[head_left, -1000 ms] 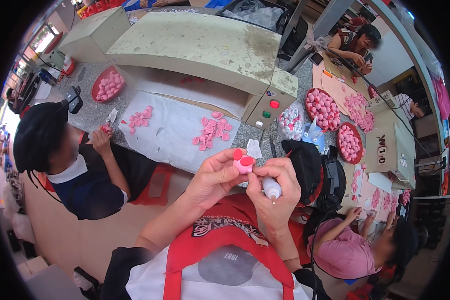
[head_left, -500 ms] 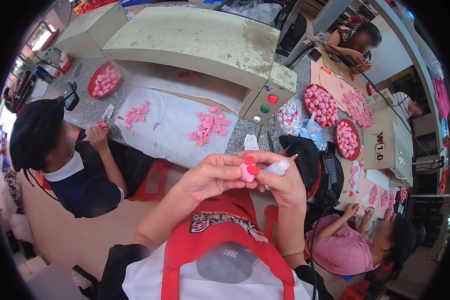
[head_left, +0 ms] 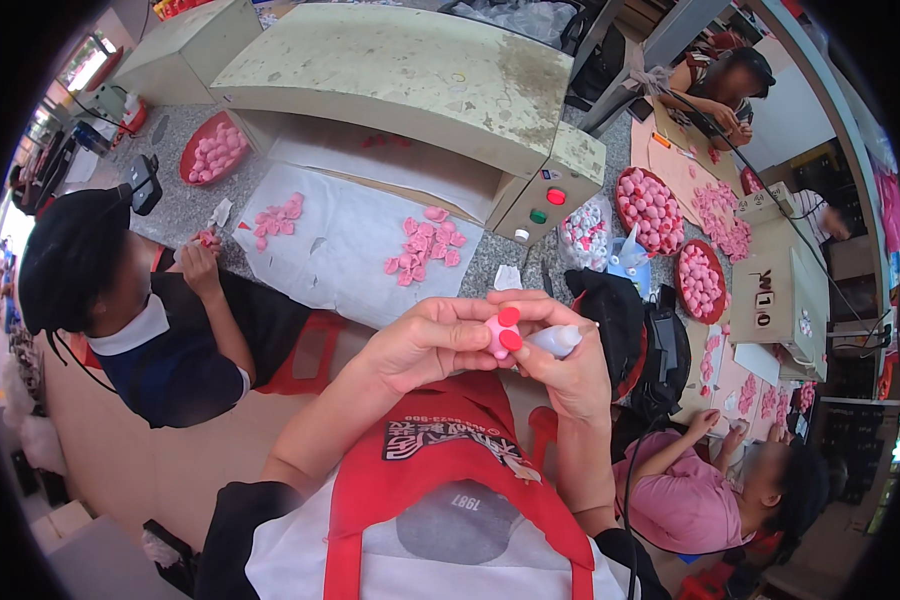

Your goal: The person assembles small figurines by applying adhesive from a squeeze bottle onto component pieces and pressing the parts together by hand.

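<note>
Pink on the small rounded figure (head_left: 495, 338), bright red on its oval discs (head_left: 510, 317), whitish on the plastic bottle (head_left: 560, 341).

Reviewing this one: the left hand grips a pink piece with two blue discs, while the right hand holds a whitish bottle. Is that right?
No: the two discs on the pink piece are red, not blue, as the head view shows. The rest stands.
</note>
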Available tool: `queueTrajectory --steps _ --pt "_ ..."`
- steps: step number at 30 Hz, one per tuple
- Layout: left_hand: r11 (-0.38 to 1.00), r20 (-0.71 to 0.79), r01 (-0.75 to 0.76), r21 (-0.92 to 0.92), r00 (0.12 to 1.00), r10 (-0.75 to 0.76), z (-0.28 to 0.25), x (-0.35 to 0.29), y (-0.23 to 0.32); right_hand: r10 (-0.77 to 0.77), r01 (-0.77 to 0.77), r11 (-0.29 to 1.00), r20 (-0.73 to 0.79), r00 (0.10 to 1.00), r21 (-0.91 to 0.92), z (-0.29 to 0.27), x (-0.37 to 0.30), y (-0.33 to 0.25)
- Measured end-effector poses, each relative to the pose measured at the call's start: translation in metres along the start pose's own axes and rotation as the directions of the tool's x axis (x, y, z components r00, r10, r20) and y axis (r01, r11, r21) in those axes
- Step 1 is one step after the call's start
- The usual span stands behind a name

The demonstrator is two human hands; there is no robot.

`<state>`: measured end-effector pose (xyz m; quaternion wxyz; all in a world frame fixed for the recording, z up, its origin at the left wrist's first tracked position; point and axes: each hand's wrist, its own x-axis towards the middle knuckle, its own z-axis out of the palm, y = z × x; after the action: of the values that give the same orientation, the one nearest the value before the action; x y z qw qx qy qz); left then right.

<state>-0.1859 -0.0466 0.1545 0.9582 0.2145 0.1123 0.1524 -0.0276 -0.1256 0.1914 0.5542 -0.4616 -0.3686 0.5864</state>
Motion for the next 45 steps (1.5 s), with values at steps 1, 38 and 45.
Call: queueTrajectory --steps 1,38,45 --pt "0.999 0.011 -0.007 -0.043 1.000 0.007 0.003 0.000 0.001 -0.135 0.132 0.987 -0.023 0.991 -0.095 0.003 -0.001 0.001" --pt "0.992 -0.208 -0.105 0.064 0.971 0.116 0.008 0.007 0.016 -0.024 0.006 0.961 -0.059 0.998 -0.278 -0.008 0.025 -0.014" --pt "0.958 -0.250 -0.082 0.273 0.956 0.153 0.011 0.001 0.022 0.095 -0.118 0.975 -0.127 0.987 -0.186 -0.002 0.022 -0.010"
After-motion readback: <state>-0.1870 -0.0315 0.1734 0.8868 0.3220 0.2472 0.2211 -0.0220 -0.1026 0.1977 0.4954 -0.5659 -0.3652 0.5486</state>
